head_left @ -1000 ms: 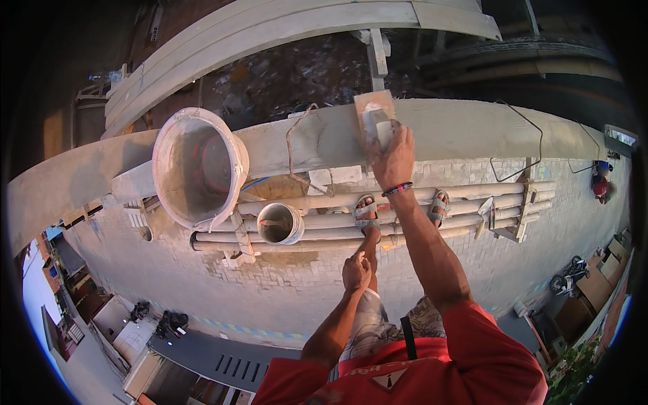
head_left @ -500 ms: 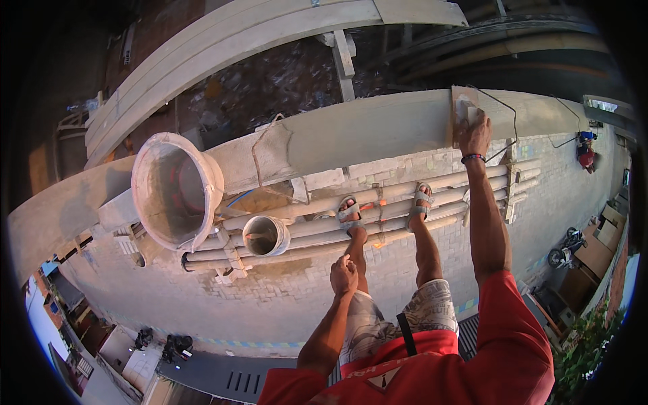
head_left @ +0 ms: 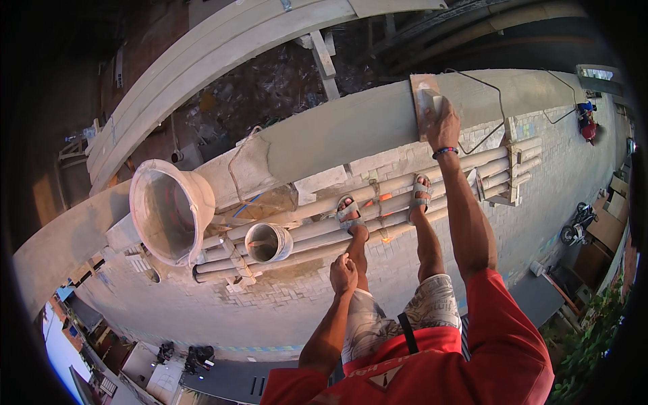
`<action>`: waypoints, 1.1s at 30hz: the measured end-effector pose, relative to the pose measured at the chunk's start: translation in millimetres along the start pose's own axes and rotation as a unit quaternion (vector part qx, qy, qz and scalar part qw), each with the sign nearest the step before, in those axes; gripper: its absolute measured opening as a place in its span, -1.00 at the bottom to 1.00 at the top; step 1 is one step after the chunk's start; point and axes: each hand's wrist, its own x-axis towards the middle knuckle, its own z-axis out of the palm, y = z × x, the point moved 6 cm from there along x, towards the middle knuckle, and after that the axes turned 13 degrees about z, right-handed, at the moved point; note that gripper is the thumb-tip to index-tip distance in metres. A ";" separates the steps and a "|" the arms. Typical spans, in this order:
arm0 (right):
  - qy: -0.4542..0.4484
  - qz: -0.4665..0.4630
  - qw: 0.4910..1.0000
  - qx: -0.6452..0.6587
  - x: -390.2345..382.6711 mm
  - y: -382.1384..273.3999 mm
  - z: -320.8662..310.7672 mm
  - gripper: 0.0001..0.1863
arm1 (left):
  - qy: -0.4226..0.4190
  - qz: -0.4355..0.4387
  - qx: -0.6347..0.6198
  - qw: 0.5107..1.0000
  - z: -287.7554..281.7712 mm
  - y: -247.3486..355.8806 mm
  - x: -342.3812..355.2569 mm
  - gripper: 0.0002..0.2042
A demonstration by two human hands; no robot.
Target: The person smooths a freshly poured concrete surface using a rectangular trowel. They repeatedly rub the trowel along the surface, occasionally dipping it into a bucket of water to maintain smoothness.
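My right hand (head_left: 443, 125) grips the handle of a flat plastering float (head_left: 422, 101), its broad face lying against the grey plastered top of a long wall or beam (head_left: 344, 128). The float spans most of that surface's width, and the plaster around it looks smooth and damp. Lower down, in front of my body, my left hand (head_left: 344, 273) is closed with its fingers curled, and nothing shows in it. A large pale bucket (head_left: 204, 202) with a mortar-stained inside stands at the left of the beam. Beside it sits a smaller bucket (head_left: 283, 244) on the poles.
My sandalled feet stand on a scaffold of bamboo poles (head_left: 317, 236), high above a paved lane (head_left: 236, 310). Bent wires (head_left: 501, 101) cross the beam. Another person (head_left: 587, 125) is at the far right. Pale boards (head_left: 202, 61) run beyond the beam.
My right hand has slid the float leftward along the beam. My left hand stays closed in about the same place. The whole view has shifted slightly.
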 end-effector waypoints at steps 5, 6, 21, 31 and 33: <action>-0.184 -0.122 0.973 0.069 -144.5 -126.9 65.8 -0.44 | -0.008 0.026 0.004 1.000 2.3 9.0 7.2 -0.73; -0.225 -0.146 0.959 0.091 -163.4 -147.8 64.2 -0.44 | 0.013 0.050 0.030 0.998 0.1 12.1 8.2 -0.76; -0.016 0.051 0.994 0.099 7.4 30.7 -54.7 -0.50 | 0.000 -0.006 -0.001 1.000 -4.4 10.2 5.8 -0.73; -0.088 0.003 0.994 0.058 -74.5 -94.4 60.7 -0.51 | 0.003 -0.011 0.011 1.000 -1.2 6.9 2.4 -0.73; -0.191 -0.102 0.975 0.055 -128.3 -154.2 82.0 -0.45 | 0.003 0.007 0.010 1.000 1.3 7.2 4.2 -0.73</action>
